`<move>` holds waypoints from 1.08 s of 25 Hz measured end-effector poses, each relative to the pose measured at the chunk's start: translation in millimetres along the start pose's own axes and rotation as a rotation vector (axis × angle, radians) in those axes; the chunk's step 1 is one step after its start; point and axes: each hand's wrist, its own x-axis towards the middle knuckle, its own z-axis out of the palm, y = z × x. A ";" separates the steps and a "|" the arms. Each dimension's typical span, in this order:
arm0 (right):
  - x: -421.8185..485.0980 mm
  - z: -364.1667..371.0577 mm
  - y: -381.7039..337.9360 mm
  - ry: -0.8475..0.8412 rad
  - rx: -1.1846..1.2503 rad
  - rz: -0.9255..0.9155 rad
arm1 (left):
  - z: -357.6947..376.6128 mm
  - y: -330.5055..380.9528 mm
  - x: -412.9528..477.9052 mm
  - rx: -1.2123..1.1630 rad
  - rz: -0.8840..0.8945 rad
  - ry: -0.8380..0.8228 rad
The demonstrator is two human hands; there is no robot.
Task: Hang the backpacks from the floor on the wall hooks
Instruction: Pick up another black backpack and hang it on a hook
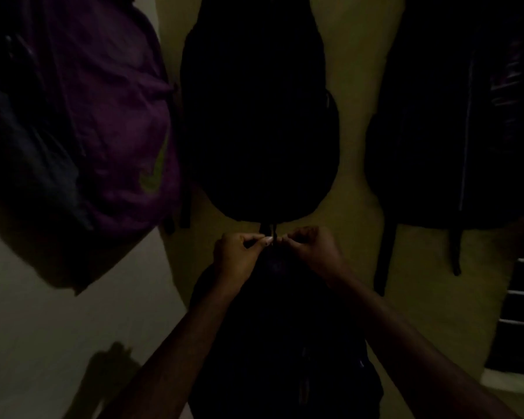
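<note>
Black backpack (285,328) held up at wall (354,116); left hand (236,252) & right hand (310,246) pinch its top loop (268,230). Next: seat loop on hook, not visible here.

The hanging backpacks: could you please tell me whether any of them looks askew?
The purple backpack at the left hangs slanted, bottom out to the left, while the middle black backpack hangs straight; the wide lens may exaggerate this.
</note>
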 end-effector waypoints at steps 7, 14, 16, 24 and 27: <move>45.9 -59.2 -63.1 0.231 -0.261 -0.145 | 9.2 77.5 69.4 -0.169 0.234 0.004; 138.5 -124.0 -105.7 0.427 -0.342 -0.165 | 40.8 163.0 156.0 -0.225 0.313 0.124; 169.2 -144.5 -115.6 0.468 -0.357 -0.203 | 50.9 186.3 183.3 -0.239 0.352 0.166; 275.8 -211.0 -155.3 0.562 -0.370 -0.339 | 86.0 270.6 278.2 -0.192 0.502 0.316; 297.3 -238.8 -165.2 0.636 -0.338 -0.361 | 101.4 305.3 303.3 -0.178 0.565 0.314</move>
